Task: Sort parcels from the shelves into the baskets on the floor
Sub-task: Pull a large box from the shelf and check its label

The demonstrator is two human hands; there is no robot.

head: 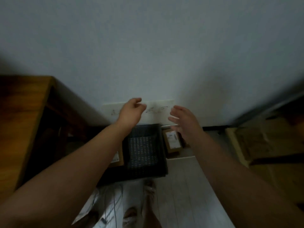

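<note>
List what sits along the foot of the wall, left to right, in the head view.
Wooden cabinet, left parcel, black basket, right parcel, cardboard boxes.

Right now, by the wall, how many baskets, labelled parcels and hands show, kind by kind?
Dark slotted plastic basket: 1
Brown cardboard parcels with white labels: 2, one right of the basket, one left of it, partly behind the forearm
Bare hands: 2, left hand and right hand, both holding nothing
Total: 5
</note>
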